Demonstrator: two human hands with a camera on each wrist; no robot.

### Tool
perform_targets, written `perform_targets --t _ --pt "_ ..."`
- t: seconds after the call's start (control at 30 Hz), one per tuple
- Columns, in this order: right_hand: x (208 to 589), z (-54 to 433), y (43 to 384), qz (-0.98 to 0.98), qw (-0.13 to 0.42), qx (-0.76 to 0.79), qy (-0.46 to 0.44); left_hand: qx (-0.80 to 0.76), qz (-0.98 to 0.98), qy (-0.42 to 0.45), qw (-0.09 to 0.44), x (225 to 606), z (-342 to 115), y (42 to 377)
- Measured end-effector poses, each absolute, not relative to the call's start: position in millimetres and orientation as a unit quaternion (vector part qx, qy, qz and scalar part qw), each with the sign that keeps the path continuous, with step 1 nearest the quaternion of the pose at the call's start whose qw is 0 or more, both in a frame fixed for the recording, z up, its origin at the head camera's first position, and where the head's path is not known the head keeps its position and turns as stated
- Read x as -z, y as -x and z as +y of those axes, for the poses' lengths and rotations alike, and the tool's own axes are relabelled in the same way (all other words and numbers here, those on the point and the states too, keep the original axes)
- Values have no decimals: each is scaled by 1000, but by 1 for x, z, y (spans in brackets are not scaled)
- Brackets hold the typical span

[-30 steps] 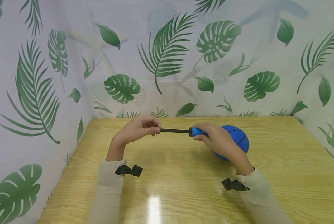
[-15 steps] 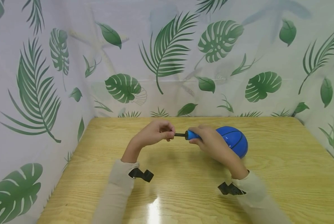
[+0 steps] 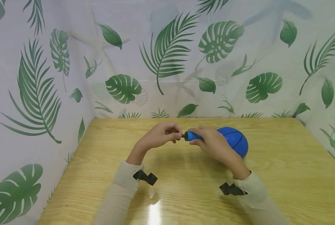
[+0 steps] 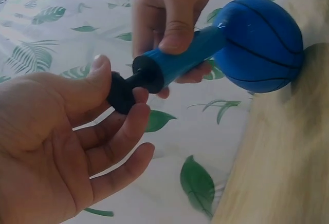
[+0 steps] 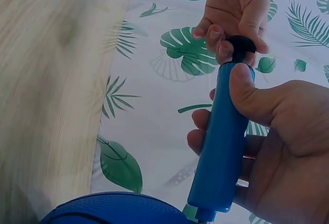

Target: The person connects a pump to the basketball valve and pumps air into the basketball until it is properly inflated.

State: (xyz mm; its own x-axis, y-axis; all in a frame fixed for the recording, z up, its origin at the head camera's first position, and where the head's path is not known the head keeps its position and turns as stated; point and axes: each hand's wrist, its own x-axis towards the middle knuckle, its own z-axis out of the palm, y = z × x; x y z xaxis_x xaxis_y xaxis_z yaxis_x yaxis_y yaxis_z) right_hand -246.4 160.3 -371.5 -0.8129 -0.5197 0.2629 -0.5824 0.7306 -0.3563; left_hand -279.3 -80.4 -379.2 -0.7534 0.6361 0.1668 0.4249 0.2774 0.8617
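A blue hand pump (image 5: 221,136) is held level above the table. My right hand (image 3: 216,144) grips its barrel, with the thumb along the side. My left hand (image 3: 159,136) pinches the black plunger handle (image 4: 121,94) between thumb and fingers. Only a short bit of black rod shows between handle and barrel. A blue ball (image 3: 237,141) with black lines rests on the table behind my right hand. In the left wrist view the pump's far end points at the ball; whether the needle is in it, I cannot tell.
The wooden table (image 3: 167,193) spreads beneath both hands. A white cloth (image 3: 167,103) printed with green leaves stands behind it and along the sides. Black straps circle both wrists over beige sleeves.
My left hand has moved right, pushing the plunger rod from far out to nearly all the way into the barrel. My right hand and the ball have shifted only slightly.
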Motion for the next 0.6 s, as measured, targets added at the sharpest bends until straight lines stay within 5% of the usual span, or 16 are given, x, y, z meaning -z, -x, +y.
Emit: perform_targets --t 0.37,0.6 --pt "361 183 255 -935 39 -242 -258 -533 784 -313 65 359 -126 281" --pt "365 179 255 -935 67 -229 -263 -521 790 -315 67 365 -117 282"
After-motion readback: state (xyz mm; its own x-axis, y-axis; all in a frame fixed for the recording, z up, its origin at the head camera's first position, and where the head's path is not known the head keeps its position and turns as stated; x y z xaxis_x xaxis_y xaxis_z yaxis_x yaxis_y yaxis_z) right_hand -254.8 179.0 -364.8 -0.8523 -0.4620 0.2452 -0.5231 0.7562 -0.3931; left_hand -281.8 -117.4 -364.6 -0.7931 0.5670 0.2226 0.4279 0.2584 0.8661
